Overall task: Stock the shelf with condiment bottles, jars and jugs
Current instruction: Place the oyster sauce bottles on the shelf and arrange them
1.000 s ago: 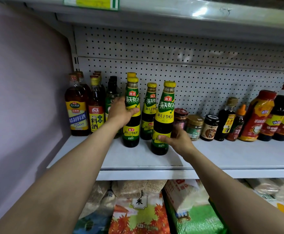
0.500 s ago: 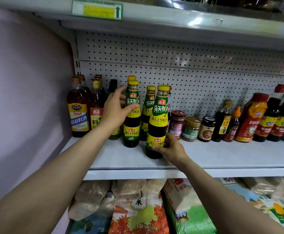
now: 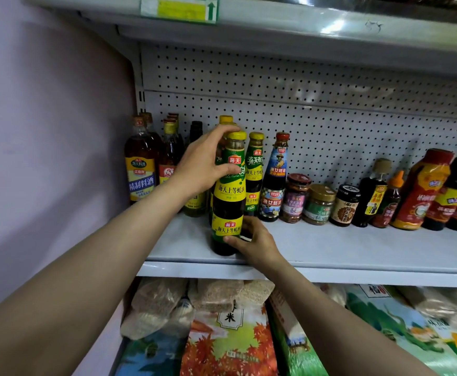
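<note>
A dark oyster sauce bottle (image 3: pixel 227 202) with a yellow cap and green-yellow label stands on the grey shelf board (image 3: pixel 357 248), near its front edge. My left hand (image 3: pixel 205 165) grips its neck, thumb across the upper label. My right hand (image 3: pixel 254 241) holds its base, thumb across the lower front. Directly behind it stand more bottles of the same sauce (image 3: pixel 254 172), partly hidden by it and by my left hand.
Cooking wine bottles (image 3: pixel 140 164) fill the shelf's left end by the wall. A red-capped sauce bottle (image 3: pixel 273 180), three small jars (image 3: pixel 319 203) and red and dark sauce bottles (image 3: pixel 422 191) line the back. Rice bags (image 3: pixel 230 335) lie below. The upper shelf (image 3: pixel 276 28) hangs overhead.
The front bottle has slid left, now in front of the other yellow-capped bottles. My left hand shifted from a rear bottle onto this one's neck. The red-capped bottle is now uncovered.
</note>
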Action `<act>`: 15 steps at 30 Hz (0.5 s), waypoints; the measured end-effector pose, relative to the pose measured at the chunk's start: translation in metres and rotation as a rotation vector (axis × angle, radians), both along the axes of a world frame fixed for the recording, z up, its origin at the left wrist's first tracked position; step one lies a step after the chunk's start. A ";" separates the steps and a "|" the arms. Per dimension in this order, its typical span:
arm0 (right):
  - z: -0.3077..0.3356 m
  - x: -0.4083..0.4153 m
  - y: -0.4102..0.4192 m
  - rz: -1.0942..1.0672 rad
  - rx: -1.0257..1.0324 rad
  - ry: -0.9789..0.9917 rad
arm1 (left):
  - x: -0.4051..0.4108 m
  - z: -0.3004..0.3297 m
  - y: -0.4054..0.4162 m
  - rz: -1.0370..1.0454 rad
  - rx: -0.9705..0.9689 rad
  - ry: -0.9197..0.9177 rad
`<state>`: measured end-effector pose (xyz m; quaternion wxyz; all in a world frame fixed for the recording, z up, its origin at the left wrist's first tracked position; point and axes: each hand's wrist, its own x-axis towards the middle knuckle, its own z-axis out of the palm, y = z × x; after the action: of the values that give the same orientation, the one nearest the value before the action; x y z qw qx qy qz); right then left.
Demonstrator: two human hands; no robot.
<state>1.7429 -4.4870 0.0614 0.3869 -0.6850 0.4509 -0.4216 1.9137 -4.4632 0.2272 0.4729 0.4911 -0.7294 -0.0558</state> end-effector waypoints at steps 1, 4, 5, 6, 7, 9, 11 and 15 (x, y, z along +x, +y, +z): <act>-0.001 0.000 0.000 -0.001 -0.005 0.000 | 0.001 0.001 0.000 0.008 -0.002 -0.035; -0.001 0.000 0.000 -0.017 -0.026 -0.010 | 0.003 0.002 -0.002 0.032 -0.001 -0.173; -0.001 0.001 0.000 -0.022 -0.032 -0.012 | 0.004 0.003 -0.002 0.041 -0.007 -0.216; -0.001 0.001 0.000 -0.027 -0.038 -0.013 | 0.005 0.004 -0.001 0.053 -0.014 -0.258; -0.001 0.001 0.000 -0.033 -0.043 -0.011 | 0.006 0.004 -0.001 0.065 -0.020 -0.303; -0.001 0.004 0.000 -0.045 -0.052 -0.004 | 0.008 0.007 -0.002 0.094 -0.037 -0.402; -0.001 0.004 -0.001 -0.041 -0.043 -0.012 | 0.009 0.010 -0.002 0.128 -0.057 -0.487; -0.005 -0.001 -0.004 0.030 -0.017 -0.028 | 0.011 0.014 -0.005 0.158 -0.106 -0.570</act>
<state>1.7422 -4.4909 0.0566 0.3936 -0.6889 0.4314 -0.4293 1.9246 -4.4681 0.2409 0.2772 0.5168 -0.7941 0.1596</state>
